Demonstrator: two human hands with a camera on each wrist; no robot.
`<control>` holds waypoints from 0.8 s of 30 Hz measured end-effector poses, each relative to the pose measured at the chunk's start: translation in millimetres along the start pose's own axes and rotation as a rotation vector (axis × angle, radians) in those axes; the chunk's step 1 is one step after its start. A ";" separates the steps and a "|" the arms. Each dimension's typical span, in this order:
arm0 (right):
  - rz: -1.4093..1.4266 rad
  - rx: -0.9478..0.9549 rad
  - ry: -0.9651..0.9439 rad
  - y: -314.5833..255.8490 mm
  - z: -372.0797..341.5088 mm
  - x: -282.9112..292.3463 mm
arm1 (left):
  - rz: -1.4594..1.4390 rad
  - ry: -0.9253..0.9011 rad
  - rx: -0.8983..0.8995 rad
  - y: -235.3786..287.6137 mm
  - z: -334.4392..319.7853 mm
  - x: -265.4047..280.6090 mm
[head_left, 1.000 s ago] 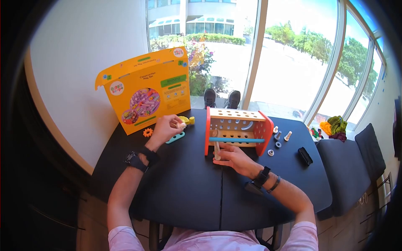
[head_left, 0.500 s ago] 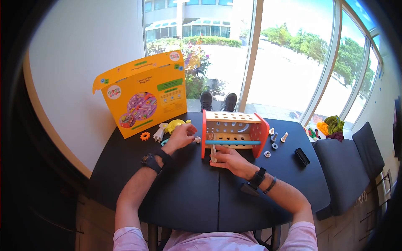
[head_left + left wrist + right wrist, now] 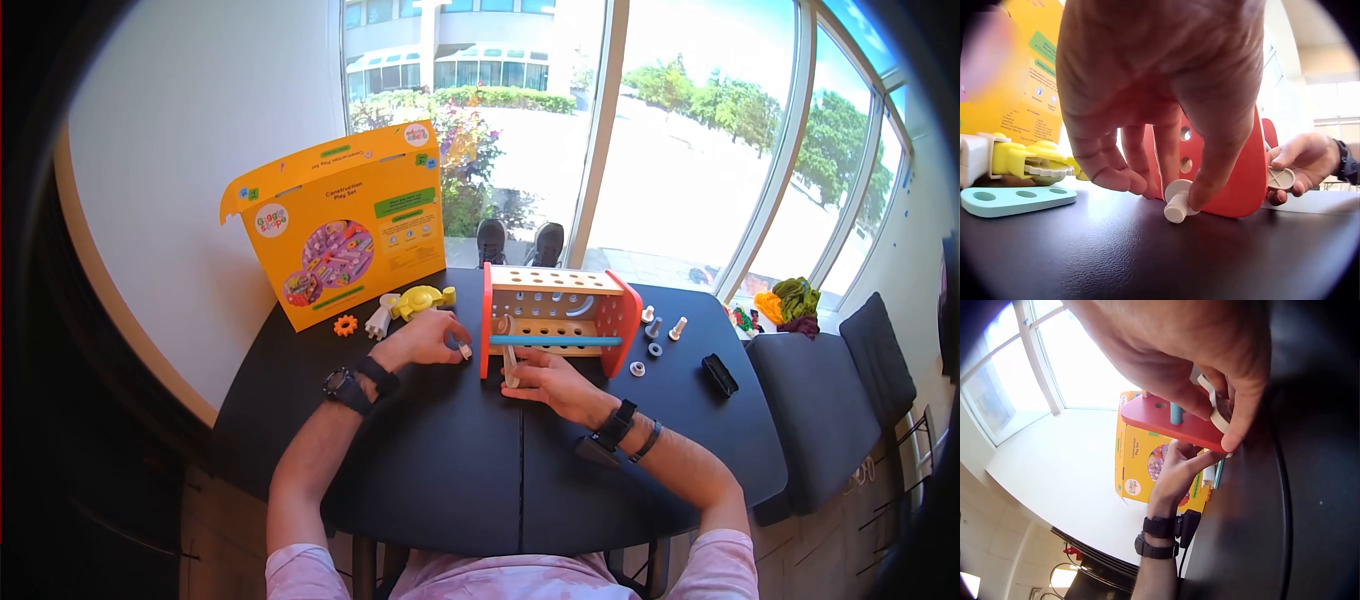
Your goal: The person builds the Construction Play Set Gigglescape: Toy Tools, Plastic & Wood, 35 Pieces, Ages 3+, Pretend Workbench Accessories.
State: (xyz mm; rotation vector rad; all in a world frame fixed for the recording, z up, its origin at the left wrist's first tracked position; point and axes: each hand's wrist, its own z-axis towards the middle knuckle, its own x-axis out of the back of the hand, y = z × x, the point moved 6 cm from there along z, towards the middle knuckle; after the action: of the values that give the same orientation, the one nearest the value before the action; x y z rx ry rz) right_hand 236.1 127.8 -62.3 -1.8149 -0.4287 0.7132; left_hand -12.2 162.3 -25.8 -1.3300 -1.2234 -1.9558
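My left hand [image 3: 425, 338] pinches a small cream toy bolt [image 3: 1176, 209] between thumb and fingers, close over the table. Its threaded end points toward the left wrist camera. Just beyond rises the red side panel [image 3: 1235, 187] of a wooden toy toolbox [image 3: 560, 282] with a blue bar [image 3: 570, 341] across its front. At the toolbox's front left corner, my right hand [image 3: 560, 383] grips a cream toy wrench [image 3: 511, 370], held upright. In the right wrist view the wrench [image 3: 1217, 406] lies between thumb and fingers, partly hidden by them.
Left of the toolbox lie a yellow toy piece [image 3: 420, 300], a white forked piece [image 3: 379, 318], an orange gear [image 3: 345, 325] and a teal strip [image 3: 1019, 201], before a yellow box [image 3: 410, 255]. To its right are several bolts [image 3: 678, 328], nuts [image 3: 655, 349] and a black case [image 3: 719, 376].
My left hand has moved right and toward me, from over the yellow piece to beside the toolbox, carrying the bolt. The right hand keeps its grip on the wrench in nearly the same place.
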 end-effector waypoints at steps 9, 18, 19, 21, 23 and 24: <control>-0.007 0.012 0.000 -3.9 -3.6 -3.9 | -0.179 0.151 0.087 -10.3 -2.4 5.4; -0.009 0.015 0.016 -4.5 -5.9 -2.4 | -0.960 0.366 0.323 -44.1 12.6 -14.9; -0.009 0.016 0.014 -4.1 -5.2 -1.7 | -1.042 0.356 0.347 -42.0 14.6 -17.7; -0.010 0.019 0.006 -3.3 -3.6 -0.1 | -1.143 0.361 0.382 -36.1 18.7 -22.5; -0.010 0.026 -0.004 -2.6 -3.0 0.3 | -1.181 0.392 0.402 -33.0 22.0 -28.4; -0.009 0.025 -0.001 -1.8 -3.0 0.9 | -1.177 0.403 0.401 -33.3 23.6 -29.9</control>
State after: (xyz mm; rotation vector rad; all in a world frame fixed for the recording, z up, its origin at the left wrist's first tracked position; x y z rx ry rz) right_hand 238.8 126.9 -60.2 -1.7881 -0.4264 0.7111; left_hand -14.1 196.3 -63.3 0.1186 -2.2678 -2.2522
